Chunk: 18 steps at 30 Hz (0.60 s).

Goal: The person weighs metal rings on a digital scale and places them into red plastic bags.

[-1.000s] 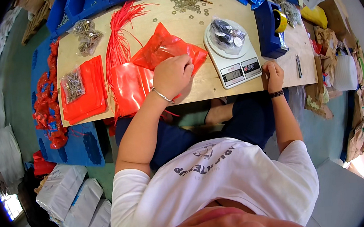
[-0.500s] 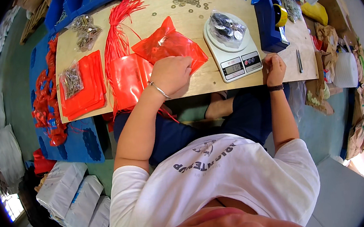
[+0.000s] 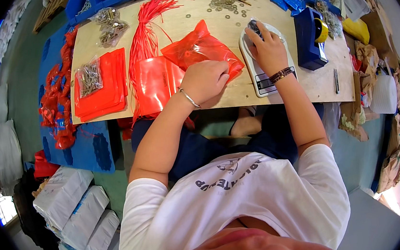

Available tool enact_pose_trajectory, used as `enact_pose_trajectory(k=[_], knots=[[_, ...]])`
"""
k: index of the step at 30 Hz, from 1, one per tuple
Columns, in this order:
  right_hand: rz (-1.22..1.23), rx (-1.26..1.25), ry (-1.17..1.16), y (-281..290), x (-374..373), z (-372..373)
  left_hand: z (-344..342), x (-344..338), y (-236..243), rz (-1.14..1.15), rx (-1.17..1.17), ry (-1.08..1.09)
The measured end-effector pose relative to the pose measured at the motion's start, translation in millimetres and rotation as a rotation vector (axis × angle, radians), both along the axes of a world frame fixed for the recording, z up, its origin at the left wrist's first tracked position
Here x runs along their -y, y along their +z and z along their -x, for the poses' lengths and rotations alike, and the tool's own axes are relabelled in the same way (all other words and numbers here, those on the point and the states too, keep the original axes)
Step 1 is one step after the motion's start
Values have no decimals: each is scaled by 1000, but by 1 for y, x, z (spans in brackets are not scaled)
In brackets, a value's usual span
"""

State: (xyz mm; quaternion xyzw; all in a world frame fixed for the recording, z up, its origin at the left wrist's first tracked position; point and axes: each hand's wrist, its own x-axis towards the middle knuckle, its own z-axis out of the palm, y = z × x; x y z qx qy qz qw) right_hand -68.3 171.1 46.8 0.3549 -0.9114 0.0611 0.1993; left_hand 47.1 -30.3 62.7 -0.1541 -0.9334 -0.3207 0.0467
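the person's left hand (image 3: 204, 80) lies curled, knuckles up, on the near corner of one loose red plastic bag (image 3: 200, 50) that lies flat on the wooden table (image 3: 235, 90); the fingers are bent onto the film, pinning it, though whether they pinch it cannot be told. the right hand (image 3: 265, 46) rests over the pan of one white kitchen scale (image 3: 263, 73), fingers curved down onto the small metal parts in the pan; whether they grasp any cannot be told. just left of the loose bag lies one flat stack of red bags (image 3: 156, 83), and further left a second stack (image 3: 105, 86) with one clear packet of screws (image 3: 89, 77) on it. one bundle of red ties (image 3: 145, 34) fans out between the stacks. a scatter of washers (image 3: 223, 0), too many to count, lies at the far edge. one blue tape dispenser (image 3: 310, 39) stands just right of the scale.
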Motion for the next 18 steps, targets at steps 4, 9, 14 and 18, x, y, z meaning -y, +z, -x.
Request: enact_pose_trajectory(k=[4,9,14,18], knots=[[70,21,-65,0,-1,2,-2,2,-2,-46,-59,27],[620,582,15,11,-35,-6,-3,1,1,-97,-77,82],[734,1521,98,7,-52,-54,1,-4,1,-102,-69,101],[943,1479,119,6,-18,-65,-1,-4,0,-97,-76,110]])
